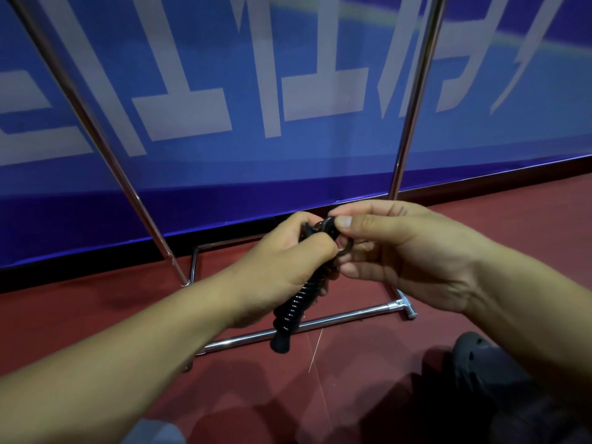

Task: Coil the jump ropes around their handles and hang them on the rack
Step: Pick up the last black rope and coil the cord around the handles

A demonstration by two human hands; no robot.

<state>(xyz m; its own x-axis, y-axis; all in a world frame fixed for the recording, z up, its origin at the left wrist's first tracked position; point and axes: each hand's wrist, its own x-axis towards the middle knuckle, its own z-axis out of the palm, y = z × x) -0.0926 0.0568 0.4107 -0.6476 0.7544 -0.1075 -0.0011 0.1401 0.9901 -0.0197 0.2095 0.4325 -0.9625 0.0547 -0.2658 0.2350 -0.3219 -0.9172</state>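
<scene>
Holding the coiled jump rope in front of me, I have my left hand wrapped round the upper part of its black handles, fingers curled tight about them. Black cord runs in close turns down the handles, and the rounded lower end pokes out below my palm, pointing down toward the floor. My right hand meets the left at the top of the bundle: thumb and forefinger pinch the loose end of the cord, where a small loop sits just beside my left knuckles. How that loop is tucked I cannot quite make out, since my fingers cover most of it.

Behind my hands stands the chrome rack, its two upright poles rising out of view and its base bar lying on the dark red floor just beyond the handle tip. The rope is in my hands, apart from the rack. A blue banner with large pale lettering fills the wall behind the poles. At lower right, a dark perforated clog shows on the floor.
</scene>
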